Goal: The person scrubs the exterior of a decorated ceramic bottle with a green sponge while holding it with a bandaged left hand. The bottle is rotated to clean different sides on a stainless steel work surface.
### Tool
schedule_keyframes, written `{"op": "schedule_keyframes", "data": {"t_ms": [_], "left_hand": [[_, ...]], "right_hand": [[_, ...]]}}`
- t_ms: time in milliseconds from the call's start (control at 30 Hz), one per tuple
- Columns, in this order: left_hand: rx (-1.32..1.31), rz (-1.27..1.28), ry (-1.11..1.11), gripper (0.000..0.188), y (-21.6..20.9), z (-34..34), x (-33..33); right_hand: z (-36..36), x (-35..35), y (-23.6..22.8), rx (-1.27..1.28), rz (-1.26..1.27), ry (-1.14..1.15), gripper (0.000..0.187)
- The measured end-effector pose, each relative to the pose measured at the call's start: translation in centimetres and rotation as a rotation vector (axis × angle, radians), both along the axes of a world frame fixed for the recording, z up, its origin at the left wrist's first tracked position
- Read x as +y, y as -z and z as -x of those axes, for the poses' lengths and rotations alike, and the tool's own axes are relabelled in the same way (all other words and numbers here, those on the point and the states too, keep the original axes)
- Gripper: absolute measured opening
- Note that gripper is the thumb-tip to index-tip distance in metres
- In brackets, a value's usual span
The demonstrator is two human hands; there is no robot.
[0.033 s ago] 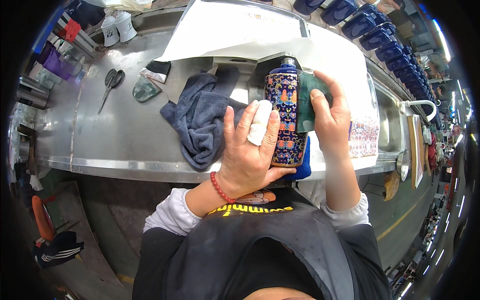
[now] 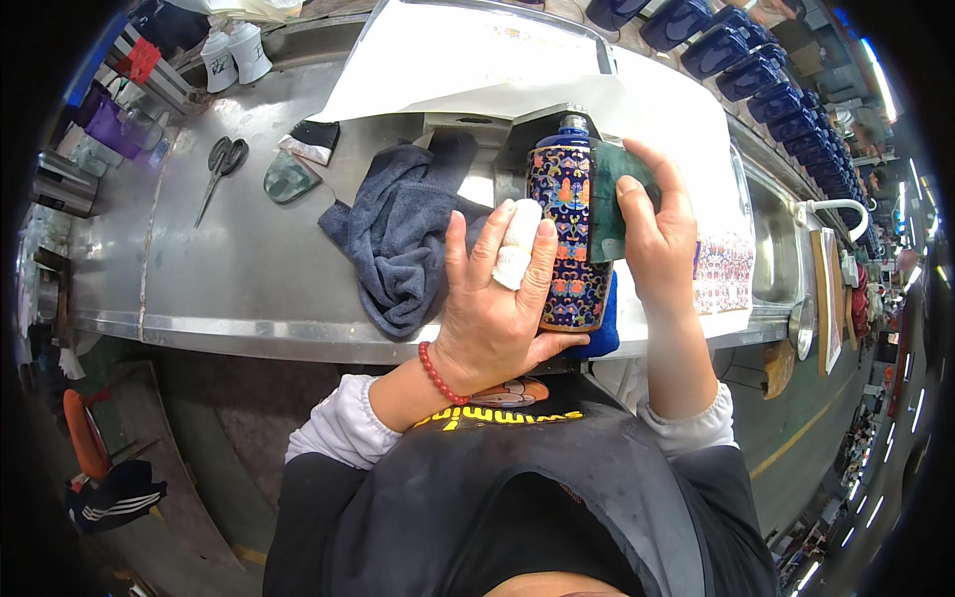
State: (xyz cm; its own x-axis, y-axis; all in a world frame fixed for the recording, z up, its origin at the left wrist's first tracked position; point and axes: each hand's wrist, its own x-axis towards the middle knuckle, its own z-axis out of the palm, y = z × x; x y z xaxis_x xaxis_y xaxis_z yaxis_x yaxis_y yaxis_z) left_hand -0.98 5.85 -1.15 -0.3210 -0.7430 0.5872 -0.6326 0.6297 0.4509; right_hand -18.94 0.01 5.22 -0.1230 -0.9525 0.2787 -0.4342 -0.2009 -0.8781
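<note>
Left hand [image 2: 497,308]: fingers spread, forefinger along left side of bottle [image 2: 567,239], thumb at base; placement likely braces bottle against sideways push. Right hand [image 2: 662,234]: thumb and fingers pinch green scraper [image 2: 605,231], straight edge along bottle's right side, apparently for even contact. Towel [image 2: 398,234] on desk [image 2: 249,269], presumably within easy reach. Bottle lies between hands, neck pointing away; left fingers just beside it, scraper separating right fingers from it.

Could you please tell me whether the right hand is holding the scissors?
No, the right hand holds a green piece, while the scissors lie on the metal counter.
</note>
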Motion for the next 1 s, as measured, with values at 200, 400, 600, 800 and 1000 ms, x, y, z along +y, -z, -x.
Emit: {"op": "schedule_keyframes", "data": {"t_ms": [200,400,600,800,1000], "left_hand": [[-0.014,-0.006,-0.010,0.114,0.0,0.0,0.1],[0.004,0.004,0.008,0.114,-0.1,-0.2,0.1],[0.014,-0.008,0.011,0.116,-0.1,-0.1,0.0],[0.006,-0.019,0.010,0.116,0.0,-0.1,0.0],[0.001,-0.023,0.005,0.116,0.0,0.0,0.1]], "right_hand": [[-0.1,-0.4,-0.5,0.154,0.021,-0.017,0.033],[0.9,-0.4,-0.2,-0.200,-0.085,0.014,0.036],[0.6,-0.8,-0.6,-0.030,-0.111,-0.034,0.038],[0.2,-1.3,-0.5,0.108,-0.004,-0.024,0.034],[0.0,-1.7,-0.4,0.200,0.083,-0.025,0.035]]}}
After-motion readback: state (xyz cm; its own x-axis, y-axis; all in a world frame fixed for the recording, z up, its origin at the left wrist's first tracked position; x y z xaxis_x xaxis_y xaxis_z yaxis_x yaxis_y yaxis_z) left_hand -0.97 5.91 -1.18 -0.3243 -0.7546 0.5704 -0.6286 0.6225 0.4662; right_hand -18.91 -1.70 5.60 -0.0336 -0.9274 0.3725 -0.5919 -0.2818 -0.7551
